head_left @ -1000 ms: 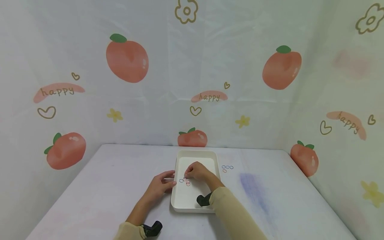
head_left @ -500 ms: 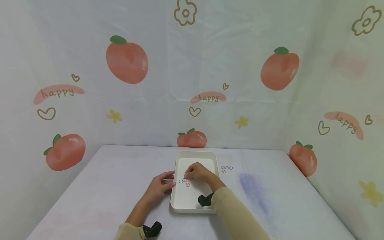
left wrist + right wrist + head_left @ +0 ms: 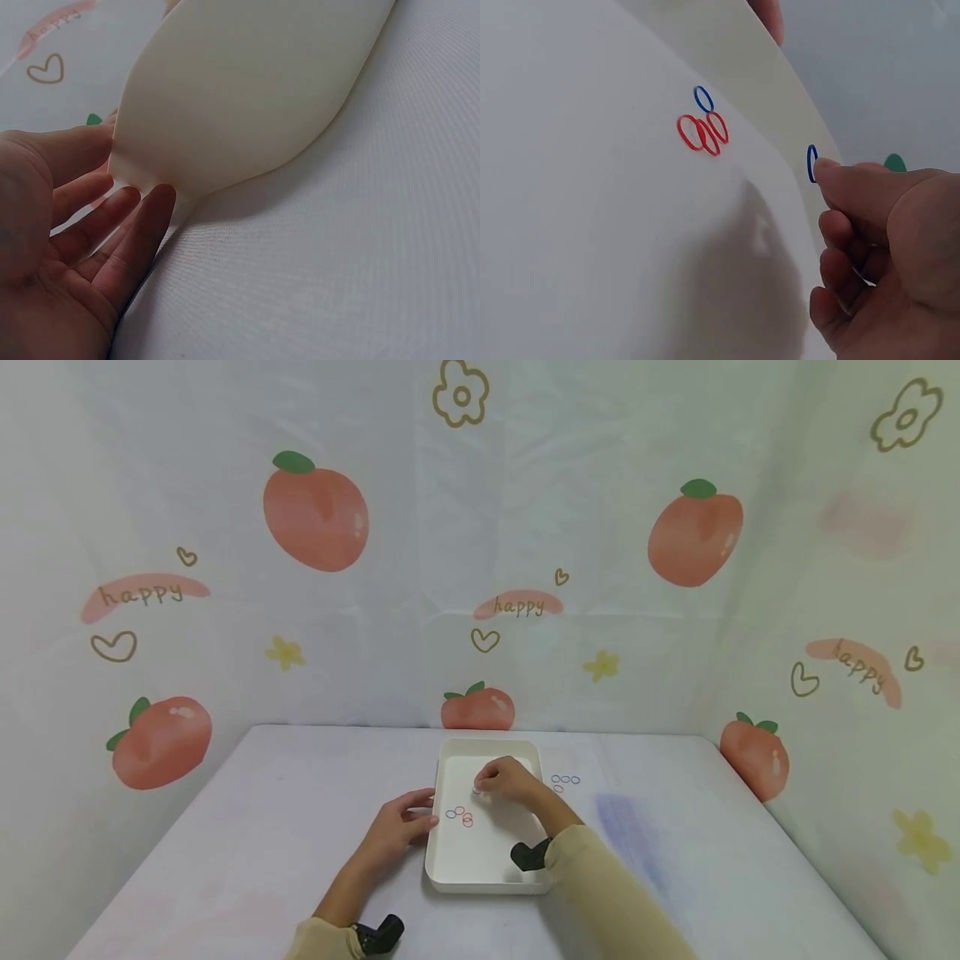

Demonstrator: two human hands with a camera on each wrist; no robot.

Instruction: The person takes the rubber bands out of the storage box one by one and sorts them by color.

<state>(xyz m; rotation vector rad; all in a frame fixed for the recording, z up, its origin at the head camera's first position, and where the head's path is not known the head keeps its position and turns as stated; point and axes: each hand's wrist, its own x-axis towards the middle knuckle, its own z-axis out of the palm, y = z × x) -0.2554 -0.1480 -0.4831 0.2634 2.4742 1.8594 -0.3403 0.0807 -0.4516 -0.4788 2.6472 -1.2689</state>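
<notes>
A white tray (image 3: 487, 888) lies on the table. My right hand (image 3: 512, 779) is over its far part and pinches a small blue rubber band (image 3: 812, 163) between thumb and forefinger. On the tray floor, near the left wall, lie another blue band (image 3: 703, 99) and several red ones, including one red band (image 3: 691, 133) that overlaps its neighbour. My left hand (image 3: 401, 824) touches the tray's left side. In the left wrist view its fairly straight fingers (image 3: 154, 217) rest against the outer wall, with the thumb at the rim.
Right of the tray, a row of blue bands (image 3: 566, 779) lies on the white tabletop (image 3: 300, 810), with a red band (image 3: 558, 789) just below it. A printed curtain (image 3: 420, 527) with fruit pictures encloses the back and sides.
My right hand has lifted away from the bands on the tray floor, carrying a blue rubber band up and to the right. The left hand stays at the tray's side.
</notes>
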